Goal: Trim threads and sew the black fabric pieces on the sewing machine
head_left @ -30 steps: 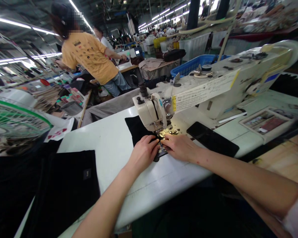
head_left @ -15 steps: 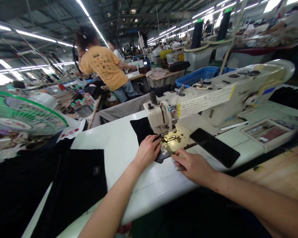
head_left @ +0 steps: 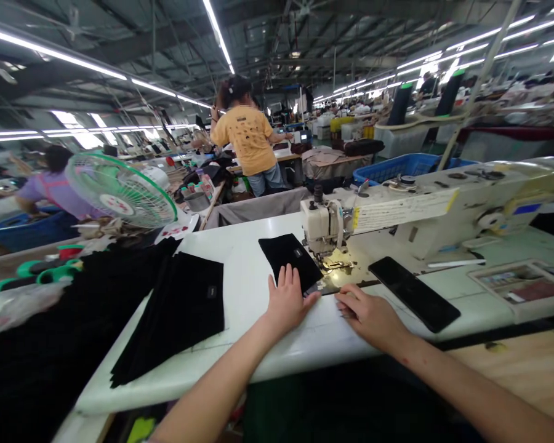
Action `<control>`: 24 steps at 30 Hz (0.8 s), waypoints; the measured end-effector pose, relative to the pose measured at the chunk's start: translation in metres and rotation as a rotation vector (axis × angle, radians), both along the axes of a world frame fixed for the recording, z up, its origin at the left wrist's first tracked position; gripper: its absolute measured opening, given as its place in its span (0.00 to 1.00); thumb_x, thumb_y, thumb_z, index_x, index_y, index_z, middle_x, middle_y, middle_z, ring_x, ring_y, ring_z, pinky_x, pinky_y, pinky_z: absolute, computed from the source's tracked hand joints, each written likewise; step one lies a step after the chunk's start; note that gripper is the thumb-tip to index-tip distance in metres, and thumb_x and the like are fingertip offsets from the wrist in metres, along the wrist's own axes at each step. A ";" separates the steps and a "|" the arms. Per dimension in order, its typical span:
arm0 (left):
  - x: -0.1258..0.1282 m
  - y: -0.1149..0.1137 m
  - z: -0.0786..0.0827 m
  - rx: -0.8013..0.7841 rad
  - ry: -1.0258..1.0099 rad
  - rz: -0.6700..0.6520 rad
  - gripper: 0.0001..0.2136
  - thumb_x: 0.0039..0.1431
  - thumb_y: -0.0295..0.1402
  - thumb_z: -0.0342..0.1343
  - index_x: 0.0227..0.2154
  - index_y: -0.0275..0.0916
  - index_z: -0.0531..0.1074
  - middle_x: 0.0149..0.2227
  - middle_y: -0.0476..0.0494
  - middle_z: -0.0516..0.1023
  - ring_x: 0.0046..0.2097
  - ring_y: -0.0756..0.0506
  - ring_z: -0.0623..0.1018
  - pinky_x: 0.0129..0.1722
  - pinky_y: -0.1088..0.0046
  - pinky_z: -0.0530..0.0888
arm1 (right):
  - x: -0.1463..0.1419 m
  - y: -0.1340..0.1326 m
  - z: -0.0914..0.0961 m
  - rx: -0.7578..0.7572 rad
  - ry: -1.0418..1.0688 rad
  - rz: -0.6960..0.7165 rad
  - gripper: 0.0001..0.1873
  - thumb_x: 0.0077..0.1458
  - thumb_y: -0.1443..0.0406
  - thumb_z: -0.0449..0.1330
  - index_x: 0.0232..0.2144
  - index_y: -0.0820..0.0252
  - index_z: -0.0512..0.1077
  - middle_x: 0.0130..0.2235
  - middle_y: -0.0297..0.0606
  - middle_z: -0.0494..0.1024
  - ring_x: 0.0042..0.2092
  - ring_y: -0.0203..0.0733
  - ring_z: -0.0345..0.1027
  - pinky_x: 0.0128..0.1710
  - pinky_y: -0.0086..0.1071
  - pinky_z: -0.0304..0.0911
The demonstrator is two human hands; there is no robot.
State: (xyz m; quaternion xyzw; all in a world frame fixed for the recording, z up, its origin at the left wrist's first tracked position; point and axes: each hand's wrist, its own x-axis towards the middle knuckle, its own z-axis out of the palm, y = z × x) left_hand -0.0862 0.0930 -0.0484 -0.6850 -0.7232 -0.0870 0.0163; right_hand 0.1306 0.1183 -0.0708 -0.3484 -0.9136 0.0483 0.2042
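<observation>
My left hand [head_left: 287,301] lies flat with fingers stretched out on the near edge of a small black fabric piece [head_left: 290,259]. That piece sits on the white table [head_left: 240,295], just left of the sewing machine's head [head_left: 322,228]. My right hand [head_left: 368,314] rests on the table in front of the needle plate [head_left: 337,271], fingers curled down; I cannot see anything in it. The cream sewing machine's arm [head_left: 447,206] runs off to the right.
A black phone [head_left: 413,293] lies right of my right hand. A stack of black fabric pieces [head_left: 180,307] lies on the left. A green fan [head_left: 120,191] stands further left. A person in a yellow shirt [head_left: 250,140] stands behind. A blue basket [head_left: 406,167] sits behind the machine.
The black piece has slid left and out from under the presser foot with my left hand flat on it. My right hand has drawn back from the needle. The view has risen.
</observation>
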 end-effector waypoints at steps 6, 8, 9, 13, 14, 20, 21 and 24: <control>-0.037 -0.009 0.030 0.100 -0.055 0.390 0.21 0.69 0.43 0.41 0.45 0.30 0.70 0.48 0.24 0.74 0.54 0.30 0.73 0.51 0.47 0.69 | 0.000 -0.001 0.000 -0.007 -0.011 -0.006 0.11 0.63 0.68 0.52 0.42 0.59 0.74 0.47 0.40 0.76 0.34 0.40 0.75 0.31 0.31 0.65; -0.047 0.005 0.028 0.084 -0.086 0.486 0.16 0.67 0.39 0.46 0.43 0.29 0.70 0.47 0.21 0.74 0.53 0.28 0.73 0.48 0.49 0.71 | 0.001 0.000 -0.001 0.006 -0.007 -0.001 0.11 0.63 0.67 0.52 0.43 0.59 0.74 0.47 0.40 0.76 0.35 0.41 0.75 0.31 0.31 0.66; -0.050 0.012 0.024 0.074 -0.112 0.507 0.13 0.65 0.37 0.50 0.42 0.30 0.70 0.47 0.22 0.74 0.53 0.29 0.74 0.47 0.51 0.72 | 0.002 0.000 -0.002 0.015 -0.001 0.005 0.12 0.63 0.67 0.52 0.43 0.59 0.74 0.47 0.41 0.77 0.36 0.41 0.75 0.31 0.32 0.66; -0.054 0.023 0.015 0.085 -0.244 0.500 0.07 0.63 0.33 0.54 0.39 0.34 0.69 0.41 0.33 0.78 0.45 0.39 0.79 0.43 0.64 0.74 | 0.006 0.001 -0.007 0.062 0.023 0.043 0.14 0.64 0.66 0.49 0.44 0.60 0.74 0.48 0.42 0.77 0.36 0.43 0.76 0.31 0.33 0.69; -0.058 0.021 0.016 0.100 -0.270 0.495 0.06 0.64 0.33 0.54 0.38 0.36 0.69 0.39 0.37 0.78 0.42 0.41 0.79 0.41 0.66 0.74 | 0.008 0.001 -0.010 0.081 0.028 0.052 0.14 0.64 0.66 0.49 0.44 0.60 0.73 0.48 0.42 0.77 0.35 0.43 0.77 0.30 0.33 0.69; -0.126 -0.030 0.064 0.220 -0.236 0.630 0.07 0.63 0.34 0.56 0.40 0.38 0.67 0.42 0.41 0.79 0.44 0.46 0.80 0.43 0.72 0.74 | 0.013 0.012 -0.033 0.142 0.094 0.114 0.14 0.64 0.63 0.48 0.42 0.58 0.73 0.47 0.42 0.77 0.32 0.44 0.77 0.22 0.35 0.68; -0.138 -0.042 0.075 0.225 -0.215 0.678 0.08 0.62 0.34 0.56 0.41 0.37 0.67 0.43 0.39 0.79 0.45 0.46 0.80 0.45 0.72 0.74 | 0.012 0.014 -0.034 0.134 0.098 0.120 0.14 0.64 0.64 0.48 0.42 0.59 0.73 0.47 0.42 0.77 0.31 0.44 0.77 0.22 0.35 0.68; -0.156 -0.072 0.103 0.195 -0.155 0.794 0.15 0.58 0.32 0.58 0.46 0.32 0.67 0.42 0.32 0.79 0.47 0.36 0.80 0.46 0.61 0.75 | 0.007 0.011 -0.023 0.076 0.063 0.082 0.13 0.62 0.67 0.51 0.43 0.60 0.73 0.48 0.43 0.77 0.33 0.44 0.77 0.27 0.36 0.70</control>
